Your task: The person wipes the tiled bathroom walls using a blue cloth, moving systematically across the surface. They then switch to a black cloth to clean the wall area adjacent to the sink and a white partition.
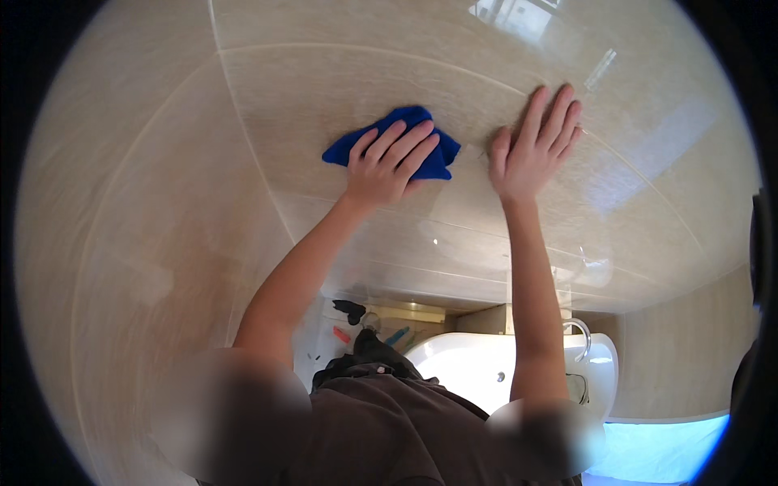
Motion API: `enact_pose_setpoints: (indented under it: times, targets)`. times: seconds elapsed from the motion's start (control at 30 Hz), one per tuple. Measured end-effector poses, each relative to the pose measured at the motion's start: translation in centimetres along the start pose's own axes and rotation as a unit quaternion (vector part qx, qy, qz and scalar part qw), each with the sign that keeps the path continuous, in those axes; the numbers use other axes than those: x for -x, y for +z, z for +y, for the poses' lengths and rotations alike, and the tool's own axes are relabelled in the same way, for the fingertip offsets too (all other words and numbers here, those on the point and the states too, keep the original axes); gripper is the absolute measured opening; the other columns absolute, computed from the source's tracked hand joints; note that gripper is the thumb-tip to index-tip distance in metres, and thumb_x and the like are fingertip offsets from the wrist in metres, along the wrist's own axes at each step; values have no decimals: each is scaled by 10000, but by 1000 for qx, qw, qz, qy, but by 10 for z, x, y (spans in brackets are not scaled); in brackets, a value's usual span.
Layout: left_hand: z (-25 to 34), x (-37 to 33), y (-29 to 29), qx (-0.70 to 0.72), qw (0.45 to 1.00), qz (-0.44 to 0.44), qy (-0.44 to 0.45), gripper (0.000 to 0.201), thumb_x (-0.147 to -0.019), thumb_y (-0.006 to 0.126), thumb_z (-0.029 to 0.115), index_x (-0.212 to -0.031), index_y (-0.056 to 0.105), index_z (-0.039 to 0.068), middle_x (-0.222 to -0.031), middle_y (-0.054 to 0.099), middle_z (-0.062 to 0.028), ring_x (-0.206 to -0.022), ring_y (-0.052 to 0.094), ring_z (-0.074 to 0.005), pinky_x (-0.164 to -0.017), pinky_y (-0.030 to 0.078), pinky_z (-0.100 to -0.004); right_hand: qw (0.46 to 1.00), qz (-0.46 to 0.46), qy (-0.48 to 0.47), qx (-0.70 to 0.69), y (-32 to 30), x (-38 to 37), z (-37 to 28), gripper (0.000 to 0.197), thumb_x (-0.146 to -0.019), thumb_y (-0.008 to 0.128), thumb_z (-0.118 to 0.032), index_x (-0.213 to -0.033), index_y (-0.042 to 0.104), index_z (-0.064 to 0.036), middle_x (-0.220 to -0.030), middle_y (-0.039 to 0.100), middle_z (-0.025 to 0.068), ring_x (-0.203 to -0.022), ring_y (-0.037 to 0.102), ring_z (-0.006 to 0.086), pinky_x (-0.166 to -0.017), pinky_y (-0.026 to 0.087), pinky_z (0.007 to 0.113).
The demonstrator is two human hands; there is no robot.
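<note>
My left hand (391,164) presses a blue cloth (339,151) against the beige tiled wall (316,97). Its fingers lie over the cloth, whose folded edges stick out on both sides and above. To the right, my right hand (535,146) rests on the same wall with its fingers stretched and a little apart. Nothing is held in it. Both arms reach up and forward from my body.
Below stands a white bathtub (466,360) with a curved chrome tap (585,332). On the floor near my feet lie a dark object (349,310), a red item (341,334) and a blue-green item (397,335). Another tiled wall (146,243) rises at the left.
</note>
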State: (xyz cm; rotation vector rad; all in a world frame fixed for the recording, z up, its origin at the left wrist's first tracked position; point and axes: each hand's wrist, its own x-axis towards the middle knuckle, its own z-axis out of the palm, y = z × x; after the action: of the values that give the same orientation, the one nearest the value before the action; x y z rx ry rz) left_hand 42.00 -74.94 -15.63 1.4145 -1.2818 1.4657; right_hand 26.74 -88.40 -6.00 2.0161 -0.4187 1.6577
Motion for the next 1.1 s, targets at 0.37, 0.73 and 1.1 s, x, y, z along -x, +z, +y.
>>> enact_pose_setpoints:
  times: [0.37,0.73,1.1]
  targets:
    - [15,78,5,-19,1000,5,-5,425,-987,403,533,-1242,637,287,-1352,586,87,-1268,463,-168,-1082,274,-386,1000,-23,-6,-14,5,55,-13,622,-871,440,-314,-1404,486,4,-1513,364,269,-1426,280,465,-1165,126,562]
    - [37,163,5,21,998,-54,-1,331,-896,596,293,-1221,638,334,-1361,557,133,-1328,407,-136,-1119,241,-389,1000,-12,-18,-8,4,57,-10,617,-857,436,-326,-1374,523,0,-1480,412,271,-1407,323,459,-1170,159,551]
    - [7,-24,0,36,994,-86,54,521,-820,647,226,-1335,576,251,-1428,522,83,-1317,445,-152,-1086,310,-373,994,-60,12,-93,-2,45,-1,627,-813,526,-217,-1415,492,-45,-1512,401,196,-1422,318,386,-1169,166,505]
